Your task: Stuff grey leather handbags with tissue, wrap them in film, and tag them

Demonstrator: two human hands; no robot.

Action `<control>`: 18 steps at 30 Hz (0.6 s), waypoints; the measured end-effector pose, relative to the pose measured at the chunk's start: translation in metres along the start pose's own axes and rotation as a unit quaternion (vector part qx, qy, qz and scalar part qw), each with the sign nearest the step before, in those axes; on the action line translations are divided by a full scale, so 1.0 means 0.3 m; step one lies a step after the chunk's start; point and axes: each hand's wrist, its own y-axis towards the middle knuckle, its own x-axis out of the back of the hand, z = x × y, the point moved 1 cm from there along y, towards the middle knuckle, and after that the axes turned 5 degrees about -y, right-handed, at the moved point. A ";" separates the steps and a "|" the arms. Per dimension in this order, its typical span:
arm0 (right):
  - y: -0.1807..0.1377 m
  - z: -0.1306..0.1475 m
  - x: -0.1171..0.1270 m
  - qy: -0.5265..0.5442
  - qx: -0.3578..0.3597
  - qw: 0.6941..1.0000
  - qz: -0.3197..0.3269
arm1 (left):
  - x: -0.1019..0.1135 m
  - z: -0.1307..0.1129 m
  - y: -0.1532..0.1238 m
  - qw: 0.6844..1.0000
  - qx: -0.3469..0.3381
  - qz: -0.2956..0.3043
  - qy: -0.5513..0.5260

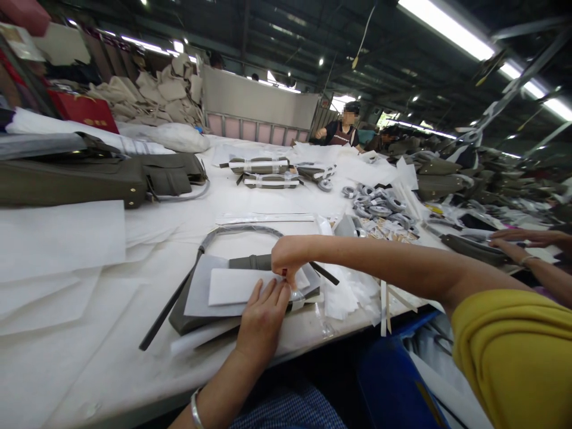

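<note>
An olive-green handbag (181, 316) lies flat on the white table in front of me. Its handle (241, 229), wrapped in grey, arches toward the far side, and a dark strap (166, 310) sticks out at the left. On the bag rest a sheet of pale paper (196, 292) and a white foam piece (232, 287). My left hand (263, 319) presses on the foam's right end, fingers stretched out. Beside it, my right hand (289, 257) is closed, knuckles up, above clear tape (297, 297) at the bag's right side. What its fingers pinch is hidden.
White paper sheets (58, 244) and olive bags (67, 176) lie at the left. Wrapped bags (261, 167) stand farther back. Grey rolls (379, 202) are heaped at the right, near a co-worker's hands (513, 244). A blue bin (393, 381) stands below the table's edge.
</note>
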 end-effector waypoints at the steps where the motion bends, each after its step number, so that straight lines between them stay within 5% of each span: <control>1: 0.003 -0.009 0.001 -0.012 0.001 1.000 0.000 | -0.001 0.000 0.000 1.000 -0.001 -0.002 0.002; 7: 0.026 -0.079 -0.010 0.000 -0.007 1.000 0.015 | -0.014 0.003 -0.005 1.000 0.000 -0.014 0.010; 12: 0.040 -0.152 -0.055 0.066 -0.028 0.997 -0.036 | -0.026 0.007 -0.010 1.000 0.003 -0.020 -0.001; 18: 0.037 -0.254 -0.113 0.160 -0.182 0.961 -0.133 | -0.032 0.009 -0.016 1.000 -0.003 -0.026 0.014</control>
